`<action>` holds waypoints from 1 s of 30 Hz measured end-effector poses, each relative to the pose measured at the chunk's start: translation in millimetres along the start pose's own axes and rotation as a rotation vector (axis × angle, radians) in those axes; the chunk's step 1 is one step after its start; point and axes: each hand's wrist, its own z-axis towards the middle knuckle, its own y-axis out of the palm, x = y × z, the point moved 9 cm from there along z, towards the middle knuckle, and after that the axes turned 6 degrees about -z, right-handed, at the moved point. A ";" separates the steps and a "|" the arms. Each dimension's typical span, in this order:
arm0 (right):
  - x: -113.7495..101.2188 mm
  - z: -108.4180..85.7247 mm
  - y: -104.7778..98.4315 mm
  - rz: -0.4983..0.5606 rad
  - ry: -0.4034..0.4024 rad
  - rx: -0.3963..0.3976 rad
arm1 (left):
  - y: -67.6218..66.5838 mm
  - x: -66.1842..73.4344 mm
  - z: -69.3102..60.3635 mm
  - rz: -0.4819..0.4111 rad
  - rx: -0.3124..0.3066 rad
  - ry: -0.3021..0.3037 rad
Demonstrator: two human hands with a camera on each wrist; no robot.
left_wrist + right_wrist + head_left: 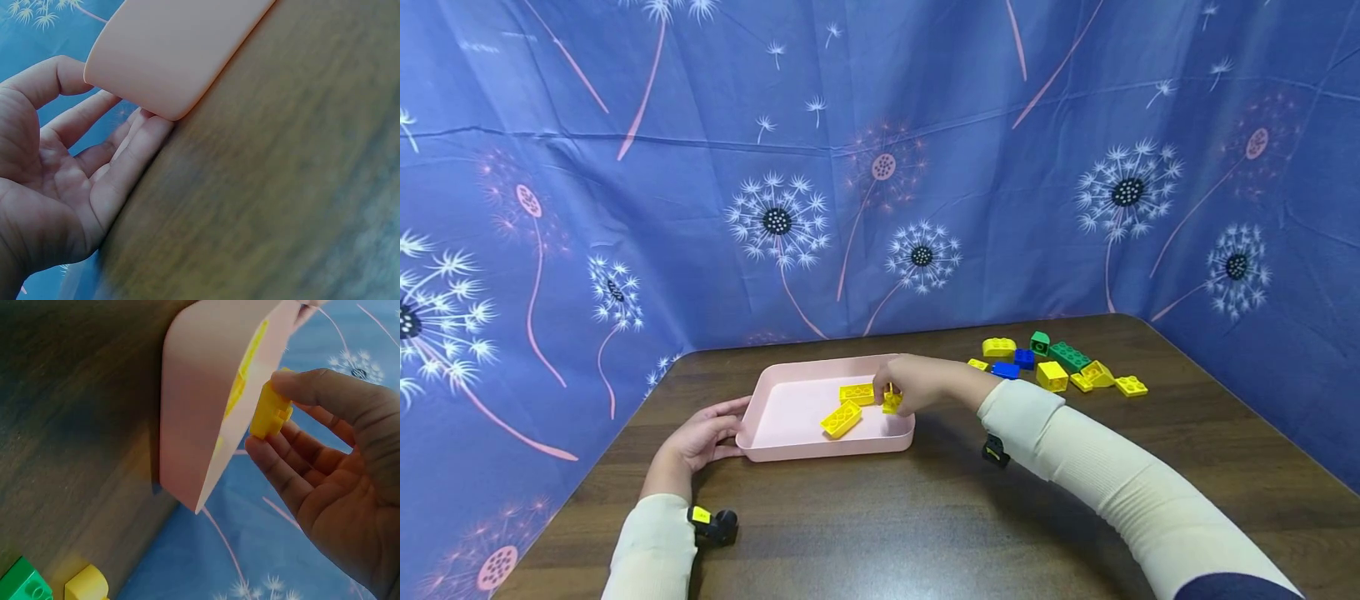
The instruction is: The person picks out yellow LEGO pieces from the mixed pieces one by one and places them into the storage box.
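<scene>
A pink tray [827,450] lies on the table with yellow toy bricks inside; two show plainly, one brick [841,419] set at an angle and another brick [856,394] behind it. My right hand [913,383] is over the tray's right end. Between thumb and fingertips it pinches a small yellow brick [270,412], studs facing the palm in the right wrist view. At the tray's left end, my left hand [703,435] touches the side wall with fairly straight fingers. The left wrist view shows its fingertips [164,124] against the tray's corner.
Loose bricks lie to the right of the tray: a long green brick [1069,357], a blue brick [1005,370], a yellow block [1052,377] and several others. A blue dandelion-print cloth [850,100] hangs behind the brown wooden table [850,533].
</scene>
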 end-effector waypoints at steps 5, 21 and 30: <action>-3.4 11.8 9.6 -0.019 0.003 -0.046 | 0.0 -0.1 0.0 0.008 -0.003 -0.001; 1.4 25.9 36.8 0.003 0.127 -0.213 | -0.7 0.0 -0.4 0.018 0.012 -0.014; 5.3 27.9 43.1 -0.012 0.166 -0.235 | 0.4 1.9 -1.6 0.008 0.003 -0.009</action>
